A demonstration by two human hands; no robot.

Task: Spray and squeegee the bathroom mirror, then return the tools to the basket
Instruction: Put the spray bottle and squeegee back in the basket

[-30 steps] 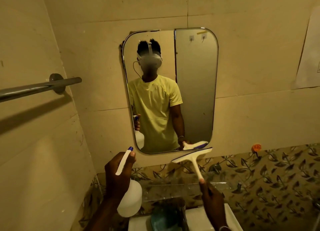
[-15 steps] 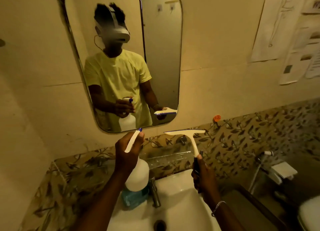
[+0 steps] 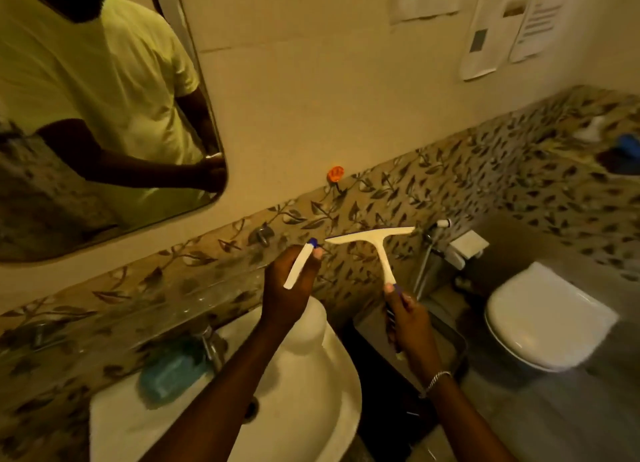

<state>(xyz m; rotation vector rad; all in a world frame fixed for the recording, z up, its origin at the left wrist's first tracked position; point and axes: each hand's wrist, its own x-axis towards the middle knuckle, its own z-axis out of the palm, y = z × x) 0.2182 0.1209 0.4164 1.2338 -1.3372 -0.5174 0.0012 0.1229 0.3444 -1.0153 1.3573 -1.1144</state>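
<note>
My left hand [image 3: 287,288] grips the neck of a white spray bottle [image 3: 310,326] with a white trigger and blue nozzle tip, held over the sink. In my right hand [image 3: 407,318] is a white squeegee [image 3: 377,245] held by its handle, blade up and roughly level, to the right of the bottle. The mirror [image 3: 104,115] fills the upper left on the tiled wall and reflects a person in a yellow shirt. Below my right forearm stands a dark rectangular container [image 3: 446,340], partly hidden; I cannot tell whether it is the basket.
A white sink [image 3: 304,423] with a metal tap [image 3: 211,344] and a blue soap bar [image 3: 169,375] lies below my arms. A white toilet [image 3: 547,319] stands at the right, with a hose fitting [image 3: 440,228] on the leaf-patterned wall tiles. Papers hang at the upper right.
The view has swung down and to the right, so the mirror slid to the upper left and the toilet came into sight. Both hands kept their tools and moved away from the mirror.
</note>
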